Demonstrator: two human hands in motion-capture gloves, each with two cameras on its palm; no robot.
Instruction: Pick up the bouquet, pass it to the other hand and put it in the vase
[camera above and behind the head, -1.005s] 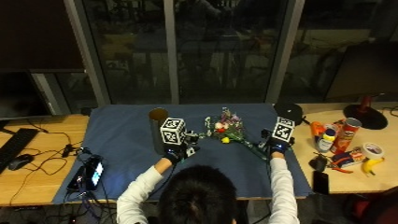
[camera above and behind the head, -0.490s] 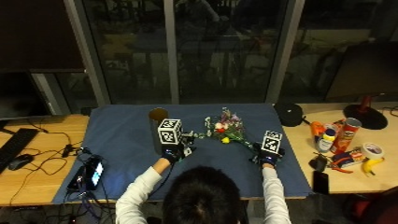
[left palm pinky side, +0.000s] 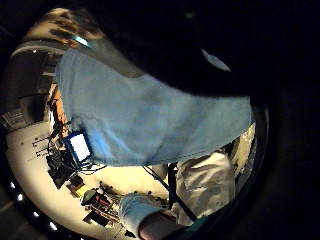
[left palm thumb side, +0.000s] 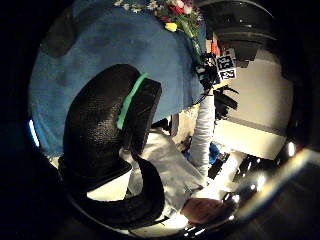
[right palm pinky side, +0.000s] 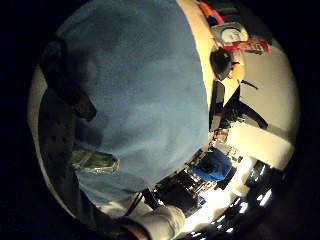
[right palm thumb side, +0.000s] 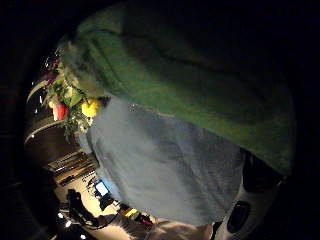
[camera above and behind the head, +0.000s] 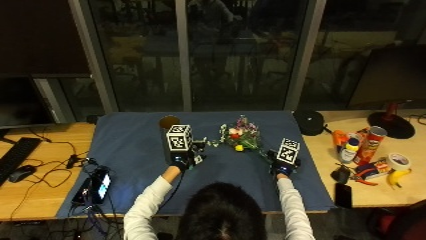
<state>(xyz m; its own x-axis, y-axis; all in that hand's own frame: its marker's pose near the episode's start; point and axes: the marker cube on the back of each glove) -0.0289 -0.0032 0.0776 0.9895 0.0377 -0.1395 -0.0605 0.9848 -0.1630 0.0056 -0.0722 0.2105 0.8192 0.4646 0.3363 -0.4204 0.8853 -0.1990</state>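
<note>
Bouquet (camera above and behind the head: 239, 137) lay on blue cloth (camera above and behind the head: 133, 145) between hands, stems toward right hand (camera above and behind the head: 283, 165), nearer. Right hand on stems, grip unclear. Left hand (camera above and behind the head: 181, 161) empty, fingers unclear.

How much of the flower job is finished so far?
Nothing is finished. The bouquet lies on the blue cloth. The right hand is at its stem end, green stems filling its palm view, but whether it grips them is unclear. Still left: the lift, the pass to the left hand, and the vase.
</note>
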